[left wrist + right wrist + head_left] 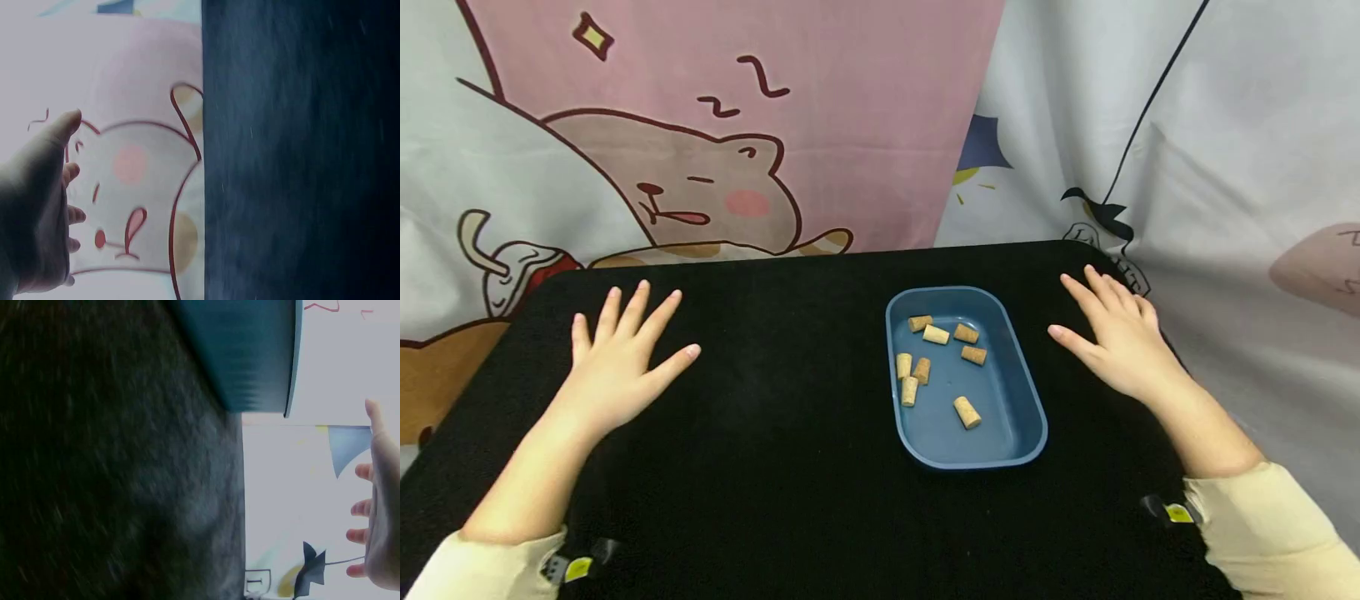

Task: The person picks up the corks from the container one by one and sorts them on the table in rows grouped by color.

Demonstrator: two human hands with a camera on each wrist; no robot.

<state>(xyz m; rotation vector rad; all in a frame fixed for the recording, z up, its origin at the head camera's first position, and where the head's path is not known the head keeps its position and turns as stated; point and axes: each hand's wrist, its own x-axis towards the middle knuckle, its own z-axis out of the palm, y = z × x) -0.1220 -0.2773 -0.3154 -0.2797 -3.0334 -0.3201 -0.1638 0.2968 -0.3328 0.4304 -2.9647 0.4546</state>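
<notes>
A blue rectangular tray (1000, 417) lies right of the middle of the black table, with several corks (967, 412) scattered inside it. Most of the corks are toward its far and left parts. To the tray's right, my right hand (1123, 342) has its fingers spread and holds nothing. Far to the left, my left hand (613, 379) is likewise spread, with bare table between it and the tray. In the right wrist view the outer wall of the tray (256, 356) shows, with the corks hidden. Only table and backdrop appear beyond the hand (37, 206) in the left wrist view.
The black table (760, 467) has rounded far corners. Right behind it hangs a printed cloth (865, 125) with a cartoon bear. Dark wrist straps with yellow labels (1178, 513) sit by the cream sleeves (1262, 517).
</notes>
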